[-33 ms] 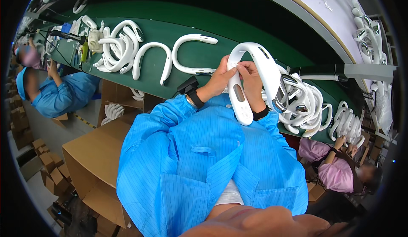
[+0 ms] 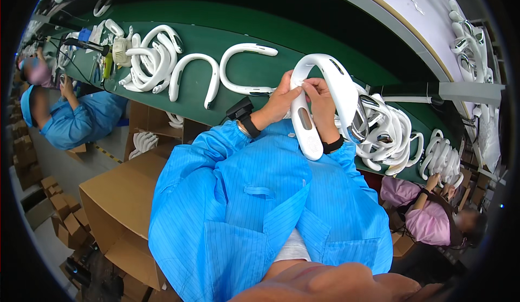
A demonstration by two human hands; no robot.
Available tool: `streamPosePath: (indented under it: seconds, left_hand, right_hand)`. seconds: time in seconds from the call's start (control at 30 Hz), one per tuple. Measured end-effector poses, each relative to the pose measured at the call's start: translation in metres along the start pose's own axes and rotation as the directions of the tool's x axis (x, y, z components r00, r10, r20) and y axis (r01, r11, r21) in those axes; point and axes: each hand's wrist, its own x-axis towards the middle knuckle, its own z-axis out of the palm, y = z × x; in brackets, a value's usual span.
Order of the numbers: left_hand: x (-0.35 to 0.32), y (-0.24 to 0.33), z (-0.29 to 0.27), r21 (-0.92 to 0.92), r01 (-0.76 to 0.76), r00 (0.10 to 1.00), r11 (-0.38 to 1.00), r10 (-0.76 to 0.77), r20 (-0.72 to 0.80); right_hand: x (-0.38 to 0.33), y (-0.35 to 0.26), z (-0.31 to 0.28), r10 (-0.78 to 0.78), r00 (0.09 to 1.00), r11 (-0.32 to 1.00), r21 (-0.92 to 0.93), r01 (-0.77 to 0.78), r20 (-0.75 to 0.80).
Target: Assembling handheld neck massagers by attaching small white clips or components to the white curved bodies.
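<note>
I hold a white curved neck fan (image 2: 307, 131) up in front of my chest, above the near edge of the green bench. My left hand (image 2: 280, 100) grips one arm of it from the left, with the fingers behind it. My right hand (image 2: 322, 106) reaches in through the curve; its thumb and fingers are pinched at the inner edge, close to the left thumb. Whatever small part may lie between the thumbs cannot be made out. Two more neck fans lie to the left, an arched one (image 2: 195, 58) and a C-shaped one (image 2: 223, 70).
Heaps of white neck fans lie on the green bench (image 2: 206, 109), one left (image 2: 157, 66) and one right (image 2: 392, 134). Tools and a black cable are at the far left. An open cardboard box (image 2: 122, 193) stands beside me. Co-workers sit left (image 2: 86, 115) and right (image 2: 428, 221).
</note>
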Motion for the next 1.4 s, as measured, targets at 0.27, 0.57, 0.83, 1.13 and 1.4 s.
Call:
streamPosePath:
  seconds: [0.27, 0.57, 0.83, 1.13, 1.4]
  left_hand:
    - [0.0, 0.008, 0.011, 0.056, 0.034, 0.999, 0.998, -0.035, 0.008]
    - [0.002, 0.009, 0.019, 0.093, -0.13, 0.99, 0.987, 0.134, -0.034]
    - [0.004, 0.002, 0.014, 0.335, -0.313, 0.947, 0.889, 0.319, 0.038]
    - [0.003, 0.013, 0.02, 0.4, -0.368, 0.916, 0.839, 0.4, 0.002]
    - [0.021, 0.015, 0.024, 0.147, -0.273, 0.947, 0.951, 0.292, -0.132]
  right_hand:
    - [-0.006, -0.063, -0.004, -0.033, 0.999, 0.967, -0.252, 0.034, 0.007]
    - [-0.011, -0.099, 0.003, -0.021, 0.999, 0.956, -0.292, 0.012, -0.029]
    - [-0.005, -0.084, 0.005, -0.084, 0.996, 0.943, -0.323, 0.076, -0.012]
    - [-0.004, -0.08, 0.009, -0.116, 0.993, 0.931, -0.35, 0.103, -0.017]
    - [-0.002, -0.068, 0.001, -0.125, 0.992, 0.935, -0.337, 0.109, -0.026]
